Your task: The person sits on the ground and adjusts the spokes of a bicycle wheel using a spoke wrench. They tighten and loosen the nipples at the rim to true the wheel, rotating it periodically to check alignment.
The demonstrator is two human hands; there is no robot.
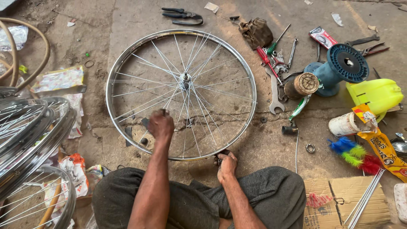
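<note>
Head view — left hand [160, 124] fisted among wheel [181, 94] spokes, right hand [227, 164] pinching rim — grasped items hidden.

Two bare forearms, no sleeves reaching down to them, no watch, no bracelet, no ring to be seen. Lean and sinewy, with cords and veins showing along their length. Left hand [160, 124] seen from the back, knuckles up. Right hand [227, 164] also seen from the back, smaller in the view, fingers mostly hidden. Below, dark grey trousers [271, 195] of loose, thick cloth, deeply creased and folded over both knees, slightly dusty in places. Cloth plain, without pattern or visible pockets. Upper body and feet out of view.
</note>
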